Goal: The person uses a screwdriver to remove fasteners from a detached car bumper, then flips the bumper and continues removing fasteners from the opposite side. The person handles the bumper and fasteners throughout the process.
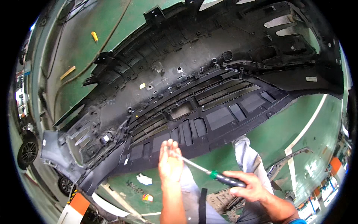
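Note:
My right hand (250, 187) is wrapped round the black and green handle of a screwdriver (227, 179). Its metal shaft points up and to the left, and the tip ends over my left hand (172, 162). That hand is palm up, fingers stretched out; whether something small lies at the screwdriver's tip is too small to make out. Just beyond both hands lies a large black car bumper (123, 89), its inner side facing up. A slatted black grille panel (220, 119) is set in its near middle part, close to my left fingertips.
A yellow-handled tool (94, 36) and a yellow strip (68, 73) lie on the green floor at the far left. White crumpled paper (144, 179) and an orange packet (147, 198) are near my left forearm. Black trim (287, 160) lies at the right.

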### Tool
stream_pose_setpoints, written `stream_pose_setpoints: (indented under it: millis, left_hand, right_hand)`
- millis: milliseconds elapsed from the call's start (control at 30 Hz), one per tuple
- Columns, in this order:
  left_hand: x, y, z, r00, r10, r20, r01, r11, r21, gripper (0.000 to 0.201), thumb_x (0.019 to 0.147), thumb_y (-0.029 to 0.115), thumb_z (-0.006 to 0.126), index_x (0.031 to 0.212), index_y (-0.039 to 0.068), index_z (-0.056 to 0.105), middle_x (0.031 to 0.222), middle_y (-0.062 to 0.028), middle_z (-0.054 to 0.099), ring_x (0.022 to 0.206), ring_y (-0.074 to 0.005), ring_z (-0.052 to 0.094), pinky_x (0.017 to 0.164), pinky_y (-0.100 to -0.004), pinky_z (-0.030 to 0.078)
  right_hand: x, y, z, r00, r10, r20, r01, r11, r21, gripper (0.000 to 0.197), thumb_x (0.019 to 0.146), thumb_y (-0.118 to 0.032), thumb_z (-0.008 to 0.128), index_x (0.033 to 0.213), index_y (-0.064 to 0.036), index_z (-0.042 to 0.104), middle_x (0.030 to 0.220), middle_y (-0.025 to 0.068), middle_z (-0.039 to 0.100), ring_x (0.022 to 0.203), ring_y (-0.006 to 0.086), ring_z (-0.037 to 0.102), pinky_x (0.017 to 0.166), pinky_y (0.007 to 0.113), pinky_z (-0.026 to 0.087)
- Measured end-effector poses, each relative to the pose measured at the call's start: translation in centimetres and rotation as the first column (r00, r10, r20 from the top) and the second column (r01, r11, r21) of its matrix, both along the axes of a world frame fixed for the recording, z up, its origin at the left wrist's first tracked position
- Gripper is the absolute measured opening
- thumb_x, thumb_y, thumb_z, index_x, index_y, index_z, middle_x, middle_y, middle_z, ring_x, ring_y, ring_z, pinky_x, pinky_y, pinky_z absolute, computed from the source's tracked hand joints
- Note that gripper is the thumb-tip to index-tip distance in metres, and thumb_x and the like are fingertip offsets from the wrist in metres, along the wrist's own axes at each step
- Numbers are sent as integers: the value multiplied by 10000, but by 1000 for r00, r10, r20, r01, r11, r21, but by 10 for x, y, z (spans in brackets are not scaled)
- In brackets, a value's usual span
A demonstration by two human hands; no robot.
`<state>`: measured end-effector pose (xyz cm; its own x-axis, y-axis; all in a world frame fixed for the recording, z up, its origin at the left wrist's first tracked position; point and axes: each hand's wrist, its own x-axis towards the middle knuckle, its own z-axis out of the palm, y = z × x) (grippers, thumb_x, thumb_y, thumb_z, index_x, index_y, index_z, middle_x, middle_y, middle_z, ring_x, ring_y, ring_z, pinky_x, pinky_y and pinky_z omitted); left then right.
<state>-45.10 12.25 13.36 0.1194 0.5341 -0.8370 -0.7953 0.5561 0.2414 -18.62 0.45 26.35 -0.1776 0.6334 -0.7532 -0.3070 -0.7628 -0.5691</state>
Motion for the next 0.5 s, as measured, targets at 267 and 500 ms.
stream_pose_setpoints:
  millis: [267, 500]
  left_hand:
    - [155, -5, 58, 995, -74, 62, 69, 995, 78, 207, 1011, 115, 540, 1200, 62, 604, 1169, -104, 673, 1086, -257, 653, 903, -387, 577]
    - [188, -7, 108, 921, -344, -184, 378, 904, 200, 223, 998, 125, 577, 1213, 70, 557, 1119, -124, 684, 976, -238, 684, 829, -346, 580]
  right_hand:
    - [152, -48, 34, 992, -47, 115, 30, 990, 139, 581, 833, -216, 782, 1325, 20, 584, 1040, 79, 703, 863, 131, 647, 773, 274, 503]
    - [148, -45, 60, 845, -489, -217, 470, 872, -135, 609, 790, -142, 797, 1316, -1, 525, 926, 84, 655, 789, 146, 619, 704, 276, 500]
